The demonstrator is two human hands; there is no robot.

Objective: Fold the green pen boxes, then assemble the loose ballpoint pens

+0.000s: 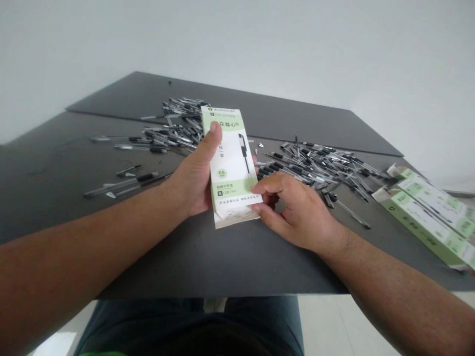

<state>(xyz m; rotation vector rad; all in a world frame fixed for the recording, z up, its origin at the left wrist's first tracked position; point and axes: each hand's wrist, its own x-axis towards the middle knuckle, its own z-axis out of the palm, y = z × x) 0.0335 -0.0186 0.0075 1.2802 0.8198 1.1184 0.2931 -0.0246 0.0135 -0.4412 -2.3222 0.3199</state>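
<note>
My left hand (196, 173) grips a narrow white and pale green cardboard pen box (232, 158), with the thumb across its front. My right hand (297, 207) holds the box's lower right side between fingers and thumb. The box stands tilted and shows a printed black gel pen and a 0.5 mark. Its lower end looks unsealed, with a flap (237, 215) loose. Behind my hands lie two heaps of loose black and clear pens (311, 170), close to my right fingers. Whether the box holds pens is hidden.
Several flat green and white pen boxes (419, 222) lie at the right of the dark grey table (208, 257). A few loose pens (122, 185) lie to the left. A dark board (252, 111) overlaps the table's far side, before a white wall.
</note>
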